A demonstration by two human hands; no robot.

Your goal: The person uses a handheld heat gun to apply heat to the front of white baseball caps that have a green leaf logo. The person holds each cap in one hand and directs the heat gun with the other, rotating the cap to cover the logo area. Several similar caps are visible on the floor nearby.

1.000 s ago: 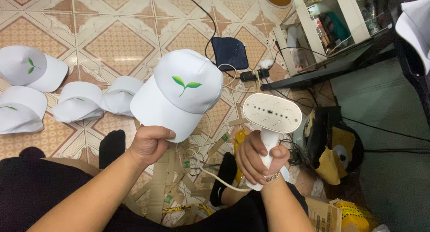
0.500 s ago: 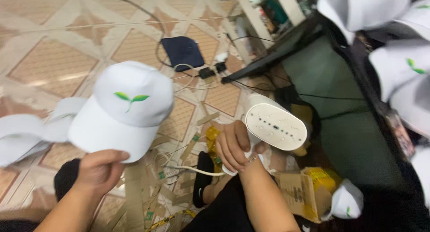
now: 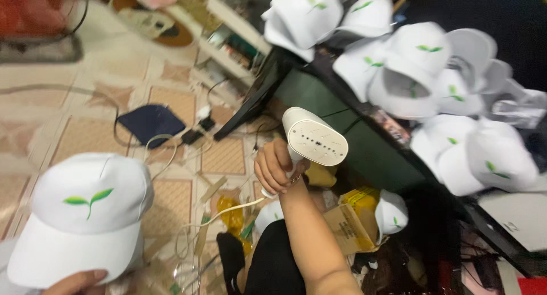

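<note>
My left hand (image 3: 80, 282) shows at the bottom left edge, holding up a white cap (image 3: 82, 215) with a green sprout logo by its brim. My right hand (image 3: 276, 168) grips the handle of a white handheld garment steamer (image 3: 313, 138), its perforated face tilted up toward me. A white cord (image 3: 228, 212) trails from the steamer's handle down to the floor. The steamer and the cap are well apart.
A pile of white caps (image 3: 421, 73) covers a dark table (image 3: 364, 141) at the right. On the tiled floor lie a dark blue cloth (image 3: 149, 123), a power strip (image 3: 196, 132), a cardboard box (image 3: 356, 226) and yellow packaging (image 3: 231, 215).
The view swung right and up, bringing the table's cap pile into sight. The cap in my left hand shifted to the lower left; the steamer stayed raised in my right hand.
</note>
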